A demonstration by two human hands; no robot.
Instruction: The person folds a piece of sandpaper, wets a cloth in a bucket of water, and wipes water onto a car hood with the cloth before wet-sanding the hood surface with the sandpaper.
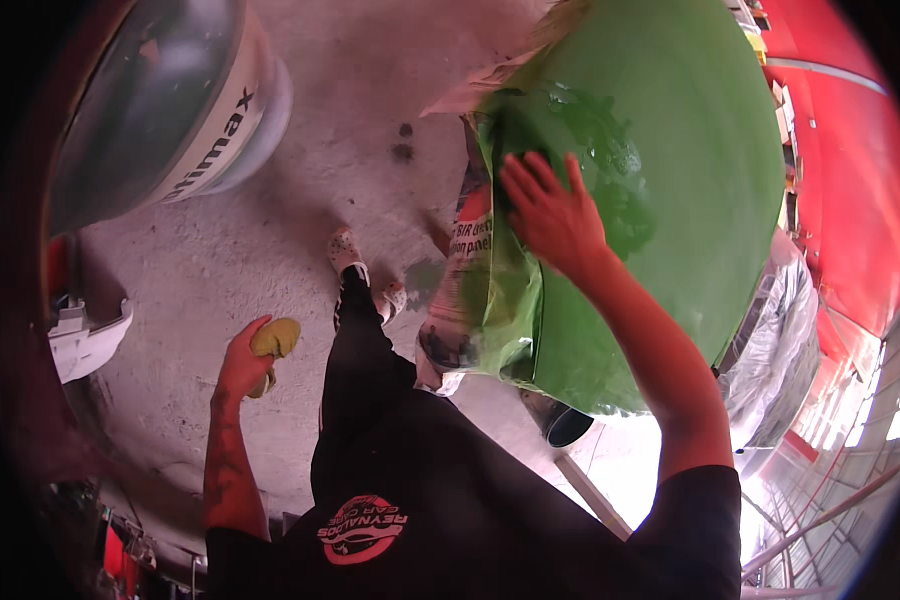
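Observation:
My left hand (240,362) is closed round a yellow sponge (276,338) and hangs over the floor, well away from the green panel. A lower bit of the yellow piece shows beneath the fingers. On the right, my right hand (552,215) lies flat with fingers apart against the glossy green car panel (690,230), near its left edge. Dark wet patches (610,150) shine on the green paint beside and beyond that hand. Printed masking paper (460,290) lines the panel's near left edge. Where the fingertips meet the surface, it is dark and a little blurred.
A dark rounded car part with a pale lettered band (220,130) stands at the upper left. Clear plastic sheeting (770,350) hangs at the panel's right. A black-rimmed bucket-like container (568,428) and a beam (592,495) lie low. A white part (92,340) sits far left.

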